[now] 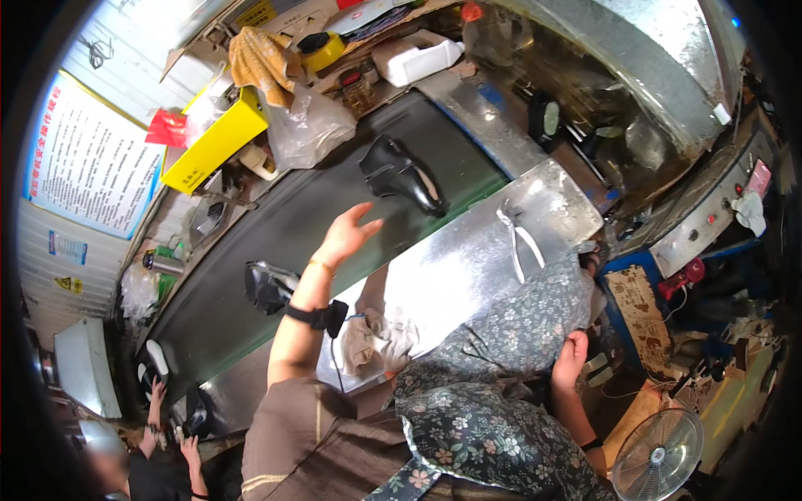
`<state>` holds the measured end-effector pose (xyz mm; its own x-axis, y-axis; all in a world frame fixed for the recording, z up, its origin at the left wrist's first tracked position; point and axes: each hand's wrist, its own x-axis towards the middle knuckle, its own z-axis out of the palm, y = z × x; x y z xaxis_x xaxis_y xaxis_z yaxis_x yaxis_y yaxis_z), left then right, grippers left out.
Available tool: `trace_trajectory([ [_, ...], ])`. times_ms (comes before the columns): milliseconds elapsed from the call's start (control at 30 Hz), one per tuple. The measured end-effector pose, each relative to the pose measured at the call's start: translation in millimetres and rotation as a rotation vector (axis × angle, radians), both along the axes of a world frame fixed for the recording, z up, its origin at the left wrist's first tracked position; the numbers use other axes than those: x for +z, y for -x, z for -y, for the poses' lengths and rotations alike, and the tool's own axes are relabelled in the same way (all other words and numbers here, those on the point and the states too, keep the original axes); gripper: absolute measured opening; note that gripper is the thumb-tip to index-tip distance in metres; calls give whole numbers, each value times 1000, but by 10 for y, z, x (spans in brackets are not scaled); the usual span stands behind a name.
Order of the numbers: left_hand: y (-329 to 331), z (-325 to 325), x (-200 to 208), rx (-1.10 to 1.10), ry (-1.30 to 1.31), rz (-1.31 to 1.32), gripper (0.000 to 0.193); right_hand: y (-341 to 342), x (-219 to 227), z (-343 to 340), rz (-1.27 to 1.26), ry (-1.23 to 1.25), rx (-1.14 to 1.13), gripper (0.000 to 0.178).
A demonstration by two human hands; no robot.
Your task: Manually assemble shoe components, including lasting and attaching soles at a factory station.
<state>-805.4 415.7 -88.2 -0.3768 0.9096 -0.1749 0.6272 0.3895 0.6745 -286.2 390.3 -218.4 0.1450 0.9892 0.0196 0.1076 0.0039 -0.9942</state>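
Note:
My left hand [347, 238] reaches out over the dark green conveyor belt [317, 209], fingers apart and nothing in them. Just beyond its fingertips lies a glossy black shoe [403, 177], apart from the hand. A second black shoe [269, 286] rests on the belt to the left, beside my left forearm. At the right, my right hand [571, 355] is closed by the edge of my floral apron [518, 321]; what it holds, if anything, is hidden. Pincers with pale handles [522, 244] lie on the shiny metal plate [451, 275] between me and the belt.
A crumpled cloth [380, 338] is on the plate's left part. Behind the belt are a yellow box [215, 142], a plastic bag and a white jug [416, 58]. Machinery stands at right, a fan [658, 455] below it. A co-worker's hands [156, 405] handle shoes at lower left.

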Motion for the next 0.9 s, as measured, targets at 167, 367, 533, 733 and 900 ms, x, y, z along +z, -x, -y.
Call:
trace_trajectory([
  [167,81,1351,314,263,189,-351,50,-92,12,3,114,11,8,13],
  [367,-1046,2306,-482,137,84,-394,88,-106,-56,-4,50,48,43,12],
  [533,-1677,1939,-808,-149,232,-576,72,-34,38,39,29,69,15,13],
  [733,-1359,1522,-819,-158,12,-356,47,-54,30,52,-117,94,13,14],
  [900,-1513,1381,-264,448,-269,858,29,-86,195,58,-179,293,0,11],
])
